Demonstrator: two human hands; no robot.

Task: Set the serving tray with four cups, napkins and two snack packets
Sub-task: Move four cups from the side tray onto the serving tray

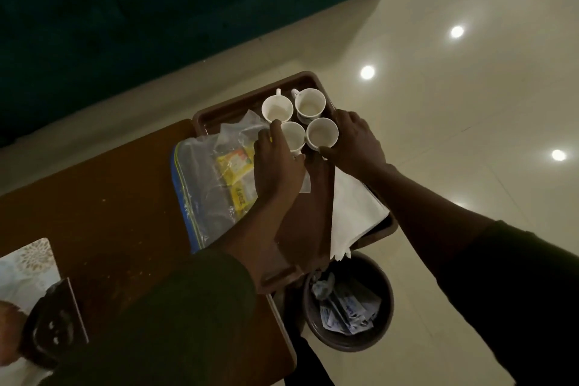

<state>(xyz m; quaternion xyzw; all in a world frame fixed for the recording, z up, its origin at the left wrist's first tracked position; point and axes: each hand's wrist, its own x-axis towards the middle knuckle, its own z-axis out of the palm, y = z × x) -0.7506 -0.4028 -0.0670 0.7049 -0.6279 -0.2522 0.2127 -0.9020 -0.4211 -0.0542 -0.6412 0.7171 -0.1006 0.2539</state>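
**Op:** Nearest me is the dark sleeve [175, 316] of the left arm, low over the counter [103, 197]. Beyond it, the four cups [300, 122] stand packed in a square at the far end of the brown tray [219, 113], upright and empty.

**Desk:** Napkins, snacks?

**Op:** The white napkins [354, 213] lie along the tray's right side, hanging over its near rim. The yellow snack packets [236, 175] sit on the left, inside or under a clear zip pouch [200, 185]; I can't tell which.

**Desk:** Grips?

**Op:** Left hand [275, 163] reaches in palm down, its grip closed loosely around the near left cup [294, 135]. Right hand [354, 141] curls from the right, grip clamped around the near right cup [322, 133].

**Desk:** Risks?

**Op:** The tray juts past the counter's edge above a waste bin [347, 301]. I'd say a hard nudge could knock cups together, or tip the tray.
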